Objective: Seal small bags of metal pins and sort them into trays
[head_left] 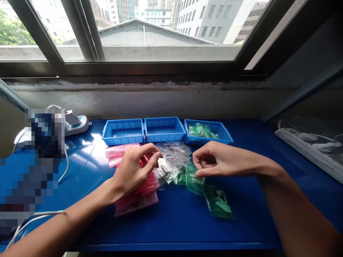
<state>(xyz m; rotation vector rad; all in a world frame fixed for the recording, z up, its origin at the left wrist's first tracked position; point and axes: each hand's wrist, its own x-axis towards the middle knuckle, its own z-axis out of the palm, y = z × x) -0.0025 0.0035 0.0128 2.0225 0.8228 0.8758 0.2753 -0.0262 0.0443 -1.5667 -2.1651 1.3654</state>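
My left hand (136, 166) is over the pink bags (136, 205), its thumb and index fingertips together beside the clear bags (174, 153); anything between them is too small to tell. My right hand (209, 160) pinches the upper edge of a green bag (195, 180) with pale pieces inside. Another green bag (219, 202) lies flat on the blue table, nearer and to the right. Between my hands, silvery packets (166, 169) lie with the clear bags.
Along the back stand a left blue tray (123, 136), a middle blue tray (164, 134) and a right blue tray (226, 138) holding green bags (200, 130). Power strips lie at left (80, 126) and right (311, 148). White cables (45, 213) cross the left side.
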